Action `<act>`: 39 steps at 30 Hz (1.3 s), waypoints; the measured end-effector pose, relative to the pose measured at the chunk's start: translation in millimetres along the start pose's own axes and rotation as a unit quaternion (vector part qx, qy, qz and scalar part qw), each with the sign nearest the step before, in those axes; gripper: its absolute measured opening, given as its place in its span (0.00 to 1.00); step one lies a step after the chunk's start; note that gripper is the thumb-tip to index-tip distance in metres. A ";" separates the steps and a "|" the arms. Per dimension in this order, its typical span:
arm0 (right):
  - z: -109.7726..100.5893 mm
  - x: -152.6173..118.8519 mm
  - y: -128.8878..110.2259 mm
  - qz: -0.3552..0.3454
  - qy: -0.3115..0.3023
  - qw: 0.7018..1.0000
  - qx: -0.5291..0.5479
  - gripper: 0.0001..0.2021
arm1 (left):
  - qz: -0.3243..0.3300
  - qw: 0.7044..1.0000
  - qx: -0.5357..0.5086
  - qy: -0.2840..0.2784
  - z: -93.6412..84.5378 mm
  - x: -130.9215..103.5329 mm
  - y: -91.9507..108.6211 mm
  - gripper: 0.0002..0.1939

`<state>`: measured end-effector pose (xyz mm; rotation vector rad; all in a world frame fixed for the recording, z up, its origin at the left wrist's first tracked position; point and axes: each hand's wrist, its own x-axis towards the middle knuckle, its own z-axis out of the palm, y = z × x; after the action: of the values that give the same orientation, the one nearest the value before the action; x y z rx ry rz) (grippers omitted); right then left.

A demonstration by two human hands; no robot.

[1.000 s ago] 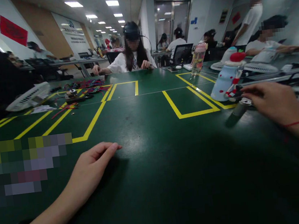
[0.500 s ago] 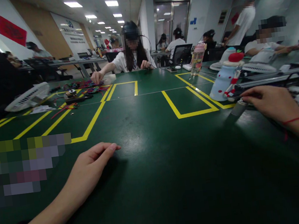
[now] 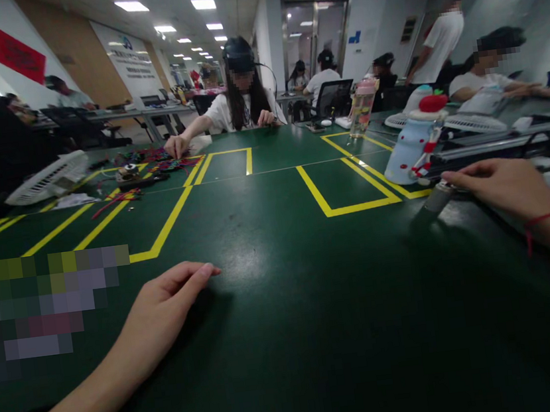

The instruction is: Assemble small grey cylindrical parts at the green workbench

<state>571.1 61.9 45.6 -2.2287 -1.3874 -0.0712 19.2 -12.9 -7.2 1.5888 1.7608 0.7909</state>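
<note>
My right hand (image 3: 506, 187) is closed at the upper end of a small grey cylinder (image 3: 439, 198), thumb and fingers pinched at its top. The cylinder leans, and its lower end is at or just above the green table (image 3: 317, 308); I cannot tell which. What kind of part it is does not show clearly. My left hand (image 3: 173, 298) rests over the table on the left, thumb pressed against the forefinger, with nothing seen between them. Just behind the cylinder stands a light-blue bottle (image 3: 403, 153) with a red top.
Yellow tape marks rectangles on the table. Metal rails (image 3: 512, 142) and cables lie at the right. Coloured wires (image 3: 149, 164) and a white fan (image 3: 48, 179) are at the far left. Across the table a person (image 3: 246, 109) reaches to the wires. A pink-lidded bottle (image 3: 363, 108) stands farther back.
The right wrist has shifted slightly right and down, while its fingertips stay at the cylinder. My left hand keeps its pose.
</note>
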 end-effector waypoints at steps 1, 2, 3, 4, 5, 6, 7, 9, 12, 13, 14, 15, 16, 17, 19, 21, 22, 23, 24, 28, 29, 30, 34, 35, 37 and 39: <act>0.6 1.0 1.0 0.006 0.000 1.000 -0.007 0.21 | 0.000 1.000 0.001 -0.001 -0.3 -0.4 0.6 0.25; 1.4 1.7 1.9 0.009 -0.001 1.000 -0.011 0.20 | 0.000 1.000 0.001 -0.003 -0.7 -0.6 1.0 0.25; 2.3 1.9 2.4 0.010 -0.001 1.000 -0.010 0.19 | 0.000 1.000 0.001 -0.005 -0.9 -0.7 1.1 0.25; 3.6 1.5 2.7 0.009 -0.001 1.000 -0.007 0.18 | 0.000 1.000 0.001 -0.007 -1.2 -0.8 1.1 0.25; 5.4 0.4 2.8 0.008 0.001 1.000 -0.001 0.17 | 0.000 1.000 0.001 -0.007 -1.3 -0.8 1.0 0.25; 7.8 -1.4 2.7 0.008 0.005 1.000 0.005 0.16 | 0.002 1.000 0.000 -0.008 -1.3 -0.9 1.0 0.25; 10.9 -4.1 2.6 0.008 0.012 1.000 0.013 0.16 | 0.003 1.000 -0.001 -0.007 -1.4 -1.2 1.3 0.25; 18.7 -11.0 3.0 0.011 0.029 0.999 0.033 0.15 | 0.003 1.000 0.001 -0.007 -1.4 -2.4 3.4 0.25; 29.7 -21.6 5.8 0.002 0.049 0.997 0.067 0.18 | -0.002 1.000 0.004 -0.005 -1.6 -6.4 12.4 0.26; 31.8 -24.2 6.9 -0.006 0.050 0.996 0.077 0.21 | -0.006 1.000 0.005 -0.004 -1.9 -8.1 16.7 0.25; 33.0 -26.3 7.5 -0.014 0.050 0.995 0.085 0.24 | -0.010 1.000 0.005 -0.004 -2.1 -9.9 21.1 0.24; 33.4 -28.1 7.1 -0.022 0.050 0.994 0.093 0.25 | -0.015 1.000 0.005 -0.004 -2.4 -11.6 25.2 0.23; 33.1 -30.1 5.3 -0.031 0.051 0.993 0.101 0.26 | -0.018 1.000 0.003 -0.004 -2.6 -12.9 28.8 0.22; 32.6 -33.0 1.5 -0.043 0.054 0.991 0.113 0.25 | -0.019 1.000 0.002 -0.006 -2.8 -13.8 31.5 0.21; 32.2 -43.9 -13.2 -0.080 0.058 0.983 0.152 0.23 | -0.014 1.000 0.003 -0.007 -2.7 -14.2 34.0 0.20; 33.7 -65.5 -38.2 -0.135 0.041 0.970 0.199 0.23 | -0.009 1.000 0.008 -0.005 -2.2 -13.5 33.6 0.20; 35.3 -80.6 -53.9 -0.169 0.016 0.959 0.225 0.24 | -0.008 1.000 0.013 -0.004 -1.9 -13.2 33.0 0.20; 37.1 -98.0 -70.8 -0.210 -0.020 0.944 0.254 0.23 | -0.006 1.000 0.018 -0.002 -1.7 -13.0 32.3 0.20; 39.1 -116.8 -88.3 -0.253 -0.065 0.925 0.277 0.22 | -0.003 1.000 0.023 0.000 -1.6 -13.1 31.8 0.20; 47.8 -183.4 -145.5 -0.440 -0.216 0.800 0.346 0.15 | 0.011 0.999 0.046 0.005 -2.1 -13.5 29.3 0.20; 50.3 -193.6 -153.6 -0.463 -0.229 0.784 0.344 0.14 | 0.016 0.999 0.050 0.005 -2.2 -12.8 27.8 0.21; 52.9 -200.7 -158.7 -0.477 -0.236 0.775 0.341 0.15 | 0.020 0.998 0.053 0.003 -2.1 -11.7 26.0 0.21; 60.5 -205.6 -160.3 -0.471 -0.263 0.771 0.338 0.18 | 0.049 0.997 0.059 0.006 1.3 -6.3 19.3 0.22; 61.4 -204.1 -158.8 -0.460 -0.276 0.774 0.337 0.21 | 0.063 0.996 0.061 0.007 3.2 -6.2 19.7 0.22; 62.3 -201.4 -156.5 -0.428 -0.308 0.780 0.338 0.28 | 0.110 0.992 0.065 0.001 9.1 -9.0 24.9 0.19; 63.1 -200.3 -156.0 -0.393 -0.328 0.786 0.347 0.32 | 0.165 0.984 0.064 -0.025 17.6 -14.8 36.8 0.16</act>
<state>329.0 -20.9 -9.0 -0.9623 -2.1600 0.8617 56.8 -23.8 11.6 2.0014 1.5602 0.7941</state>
